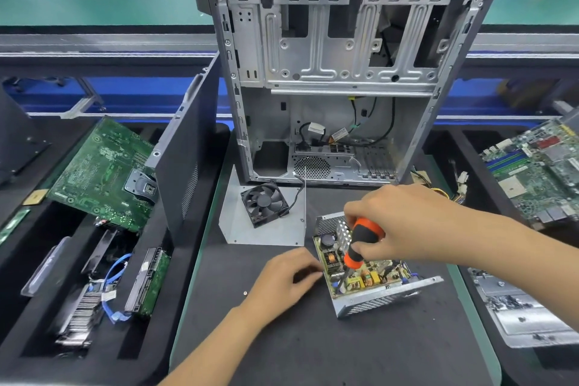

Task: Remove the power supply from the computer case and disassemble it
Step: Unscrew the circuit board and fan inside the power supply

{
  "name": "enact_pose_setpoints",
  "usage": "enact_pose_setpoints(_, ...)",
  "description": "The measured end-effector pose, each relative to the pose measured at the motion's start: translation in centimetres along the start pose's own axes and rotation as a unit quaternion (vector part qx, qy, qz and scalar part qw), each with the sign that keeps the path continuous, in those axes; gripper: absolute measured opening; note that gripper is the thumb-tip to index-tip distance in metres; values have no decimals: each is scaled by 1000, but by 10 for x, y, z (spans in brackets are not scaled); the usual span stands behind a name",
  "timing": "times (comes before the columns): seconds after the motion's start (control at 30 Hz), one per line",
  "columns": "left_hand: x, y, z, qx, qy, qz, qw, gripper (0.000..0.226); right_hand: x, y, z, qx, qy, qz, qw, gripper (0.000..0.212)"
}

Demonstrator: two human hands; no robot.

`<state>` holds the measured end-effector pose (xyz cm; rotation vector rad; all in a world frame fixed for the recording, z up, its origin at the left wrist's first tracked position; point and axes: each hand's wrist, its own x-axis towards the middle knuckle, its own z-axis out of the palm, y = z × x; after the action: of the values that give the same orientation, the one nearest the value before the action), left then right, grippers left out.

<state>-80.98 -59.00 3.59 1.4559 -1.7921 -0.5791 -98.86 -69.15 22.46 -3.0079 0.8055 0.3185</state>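
Now the power supply (369, 276) sits opened on the black mat (282, 338), out of the computer case (332, 72) and in front of it, circuit board facing up, long axis running from upper left to lower right. Right hand (404, 222) grips an orange-and-black screwdriver (360, 244), fingers curled round the handle, tip down into the board. Left hand (282, 279) rests just beside the unit's left edge, fingers loosely curled; whether they pinch anything, cannot tell. Loose fan (264, 204) lies on a metal cover plate (266, 232) nearby.
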Motion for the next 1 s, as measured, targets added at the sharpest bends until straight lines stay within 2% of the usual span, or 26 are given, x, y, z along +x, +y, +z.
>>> enact_pose_setpoints(0.37,7,6,3,-34,-23,-9,999,4,1,-8,1,-35,-10,-1,999,26)
enact_pose_setpoints(0.6,15,15,0,-133,-42,-19,990,12,1,-9,-3,-44,-6,-7,999,25)
enact_pose_setpoints(0.8,20,15,2,-164,-62,-50,983,5,1,-12,-3,-41,-12,-2,999,22)
enact_pose_setpoints(1.0,23,16,-2,-172,-107,-61,977,13,-1,-24,0,-79,-12,-18,997,42)
